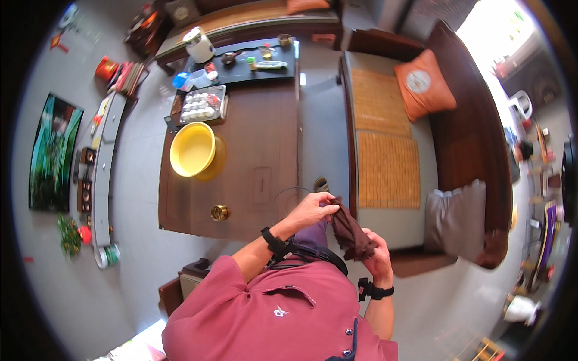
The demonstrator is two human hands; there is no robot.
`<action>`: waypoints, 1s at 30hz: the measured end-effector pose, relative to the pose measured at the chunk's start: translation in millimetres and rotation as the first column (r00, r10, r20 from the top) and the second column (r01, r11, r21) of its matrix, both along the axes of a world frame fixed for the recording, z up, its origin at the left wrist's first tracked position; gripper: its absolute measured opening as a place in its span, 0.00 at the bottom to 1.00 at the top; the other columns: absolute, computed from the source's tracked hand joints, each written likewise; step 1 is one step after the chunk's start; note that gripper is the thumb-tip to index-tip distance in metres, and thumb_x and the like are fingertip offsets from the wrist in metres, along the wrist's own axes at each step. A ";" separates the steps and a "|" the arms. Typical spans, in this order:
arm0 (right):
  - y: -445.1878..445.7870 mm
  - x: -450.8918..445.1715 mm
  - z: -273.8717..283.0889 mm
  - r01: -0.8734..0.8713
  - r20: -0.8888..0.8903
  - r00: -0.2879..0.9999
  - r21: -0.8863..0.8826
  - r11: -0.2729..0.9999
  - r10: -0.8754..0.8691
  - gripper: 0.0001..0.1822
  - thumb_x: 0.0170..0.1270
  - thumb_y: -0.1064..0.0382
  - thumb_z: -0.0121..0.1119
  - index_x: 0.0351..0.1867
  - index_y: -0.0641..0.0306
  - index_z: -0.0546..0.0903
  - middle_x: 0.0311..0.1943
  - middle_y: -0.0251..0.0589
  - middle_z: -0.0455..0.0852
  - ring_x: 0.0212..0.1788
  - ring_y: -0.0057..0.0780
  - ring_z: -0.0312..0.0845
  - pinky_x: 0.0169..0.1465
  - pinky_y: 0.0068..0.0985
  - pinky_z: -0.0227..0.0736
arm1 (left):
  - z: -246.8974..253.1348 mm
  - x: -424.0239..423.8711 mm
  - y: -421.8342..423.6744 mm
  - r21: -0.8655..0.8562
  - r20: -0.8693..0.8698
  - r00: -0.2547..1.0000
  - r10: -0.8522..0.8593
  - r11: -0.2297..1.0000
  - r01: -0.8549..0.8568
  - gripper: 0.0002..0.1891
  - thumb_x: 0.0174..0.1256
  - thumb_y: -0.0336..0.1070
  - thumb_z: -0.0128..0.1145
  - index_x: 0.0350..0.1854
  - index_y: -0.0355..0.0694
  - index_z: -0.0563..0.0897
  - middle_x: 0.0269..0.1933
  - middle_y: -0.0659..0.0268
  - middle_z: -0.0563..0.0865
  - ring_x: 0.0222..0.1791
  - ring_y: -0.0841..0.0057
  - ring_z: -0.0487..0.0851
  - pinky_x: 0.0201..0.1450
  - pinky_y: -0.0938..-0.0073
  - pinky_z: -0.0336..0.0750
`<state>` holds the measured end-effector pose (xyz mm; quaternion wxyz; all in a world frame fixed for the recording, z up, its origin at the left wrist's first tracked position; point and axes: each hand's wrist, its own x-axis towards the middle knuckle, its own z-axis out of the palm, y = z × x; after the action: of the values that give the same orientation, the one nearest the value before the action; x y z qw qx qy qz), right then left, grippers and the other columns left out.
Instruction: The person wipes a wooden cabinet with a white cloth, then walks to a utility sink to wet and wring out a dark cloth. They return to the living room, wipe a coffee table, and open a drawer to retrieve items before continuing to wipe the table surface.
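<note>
A crumpled dark brown cloth (350, 230) hangs between my two hands, beside the right edge of the wooden table. My left hand (316, 210) pinches its upper end between thumb and fingers. Lower and to the right, my right hand (378, 255) grips the other end. Both wrists wear black straps. On the table, a yellow plastic basin (193, 150) stands to the left of my hands, and a small gold-coloured metal bowl (220, 213) sits nearer to me.
The brown wooden table (253, 158) holds a clear tray of white eggs (203, 104) and a dark tea tray (244, 74) with a white kettle (198, 45). A wooden sofa (469, 144) with cushions stands at the right. A thin cable loops over the table's right edge.
</note>
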<state>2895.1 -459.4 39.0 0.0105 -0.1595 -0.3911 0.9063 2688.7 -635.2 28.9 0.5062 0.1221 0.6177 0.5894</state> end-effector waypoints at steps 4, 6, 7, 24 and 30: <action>66.3 -98.6 12.1 -0.010 0.058 0.998 0.061 0.998 0.007 0.12 0.68 0.65 0.57 0.48 0.71 0.78 0.45 0.44 0.84 0.46 0.38 0.85 0.44 0.34 0.86 | -22.9 -70.6 40.0 -0.087 -0.294 0.950 0.106 0.987 -0.137 0.22 0.68 0.37 0.65 0.62 0.38 0.79 0.55 0.62 0.83 0.49 0.76 0.83 0.50 0.72 0.79; 106.3 -143.2 -19.2 -0.051 0.150 0.988 0.151 0.987 0.028 0.15 0.67 0.62 0.59 0.51 0.69 0.78 0.41 0.37 0.84 0.42 0.27 0.84 0.41 0.25 0.80 | -17.3 -113.8 53.6 -0.009 -0.391 0.918 0.071 0.997 -0.081 0.28 0.65 0.36 0.66 0.67 0.41 0.76 0.63 0.57 0.79 0.59 0.70 0.81 0.58 0.67 0.79; 117.7 -171.7 -14.7 -0.133 0.171 0.979 0.146 0.980 0.107 0.15 0.67 0.62 0.59 0.51 0.68 0.78 0.41 0.36 0.84 0.41 0.25 0.83 0.41 0.24 0.80 | -4.9 -136.1 60.6 0.042 -0.435 0.900 0.022 0.999 -0.004 0.30 0.63 0.35 0.67 0.70 0.42 0.74 0.66 0.56 0.77 0.63 0.68 0.78 0.61 0.66 0.77; 237.1 -562.3 -151.0 -0.536 0.564 0.087 0.721 -0.438 0.821 0.15 0.61 0.58 0.66 0.44 0.65 0.86 0.41 0.46 0.89 0.48 0.39 0.85 0.50 0.32 0.78 | -0.1 -260.6 30.8 -0.294 -0.557 0.723 0.408 0.717 -0.632 0.28 0.68 0.39 0.60 0.72 0.47 0.75 0.62 0.55 0.86 0.58 0.59 0.86 0.62 0.64 0.78; 270.6 -700.3 -179.2 -0.571 0.548 -0.189 0.614 -0.545 0.815 0.13 0.57 0.58 0.67 0.40 0.62 0.90 0.31 0.43 0.91 0.38 0.36 0.89 0.43 0.32 0.82 | -71.3 -263.1 66.8 -0.576 -0.128 0.917 0.378 0.724 -0.379 0.25 0.61 0.48 0.68 0.60 0.45 0.85 0.51 0.52 0.90 0.54 0.55 0.87 0.59 0.60 0.79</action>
<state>2194.8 -188.8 -140.2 -0.5583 0.3529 -0.7006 0.2701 2425.6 -568.4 -42.4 0.3874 -0.1692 0.7816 0.4587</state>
